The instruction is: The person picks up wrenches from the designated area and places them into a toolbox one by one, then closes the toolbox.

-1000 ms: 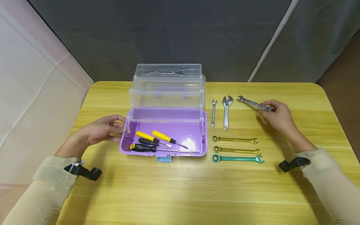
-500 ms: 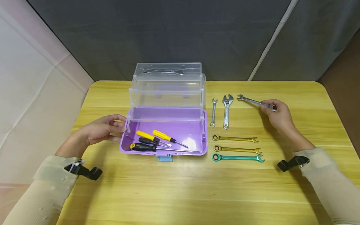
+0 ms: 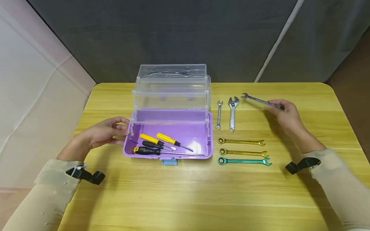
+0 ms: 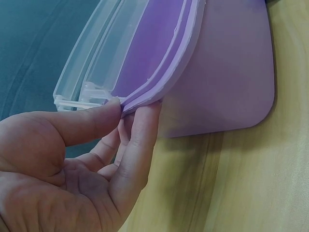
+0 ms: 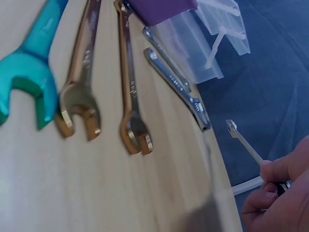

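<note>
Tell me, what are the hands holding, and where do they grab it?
The right hand pinches a silver wrench by its ring end, lifted off the table. The left hand grips the purple toolbox at its left edge.

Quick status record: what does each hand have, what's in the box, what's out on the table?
left hand: grips the left rim of the purple toolbox
right hand: pinches a silver wrench, raised off the table
in box: four screwdrivers
clear upper tray: one wrench
on table: small wrench, adjustable wrench, two gold wrenches, teal wrench
</note>
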The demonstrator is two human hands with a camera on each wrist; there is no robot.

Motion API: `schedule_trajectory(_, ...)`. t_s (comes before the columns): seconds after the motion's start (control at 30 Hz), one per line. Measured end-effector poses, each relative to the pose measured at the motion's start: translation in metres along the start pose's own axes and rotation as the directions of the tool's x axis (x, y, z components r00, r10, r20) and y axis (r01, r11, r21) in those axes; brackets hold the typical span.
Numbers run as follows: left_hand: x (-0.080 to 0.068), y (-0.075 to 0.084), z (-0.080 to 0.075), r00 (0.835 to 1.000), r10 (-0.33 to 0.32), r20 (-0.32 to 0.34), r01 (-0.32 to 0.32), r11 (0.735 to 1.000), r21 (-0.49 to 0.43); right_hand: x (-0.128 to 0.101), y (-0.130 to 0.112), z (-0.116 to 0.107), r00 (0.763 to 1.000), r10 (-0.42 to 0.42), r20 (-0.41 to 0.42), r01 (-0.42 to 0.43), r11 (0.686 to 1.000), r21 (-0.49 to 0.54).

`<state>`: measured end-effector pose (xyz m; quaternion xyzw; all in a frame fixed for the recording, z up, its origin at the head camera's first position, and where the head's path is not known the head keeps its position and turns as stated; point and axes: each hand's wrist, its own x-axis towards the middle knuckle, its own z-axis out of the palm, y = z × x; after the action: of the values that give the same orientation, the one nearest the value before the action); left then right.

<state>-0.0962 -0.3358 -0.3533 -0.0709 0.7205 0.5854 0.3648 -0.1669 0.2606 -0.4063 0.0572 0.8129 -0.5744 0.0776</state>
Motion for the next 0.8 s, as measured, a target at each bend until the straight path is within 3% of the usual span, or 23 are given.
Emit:
schedule_trajectory(0.13, 0.0, -0.001, -0.001, 1.0, 0.003, 0.005, -0.003, 1.0, 0.004, 0.001, -0.009, -0.001, 1.0, -0.012, 0.018, 0.012, 1.0, 0.025)
schedule_trajectory(0.37, 0.0, -0.002, -0.003, 0.999, 0.02, 0.028, -0.02, 1.0, -0.01, 0.003, -0.028, -0.002, 0.999, -0.033, 0.038, 0.035, 0.999, -0.036)
schedule_trajectory(0.8, 0.002, -0.003, -0.003, 0.999, 0.021, 0.031, -0.02, 0.999, -0.031, 0.001, -0.06, 0.004, 0.993, -0.023, 0.112, 0.027, 0.999, -0.034)
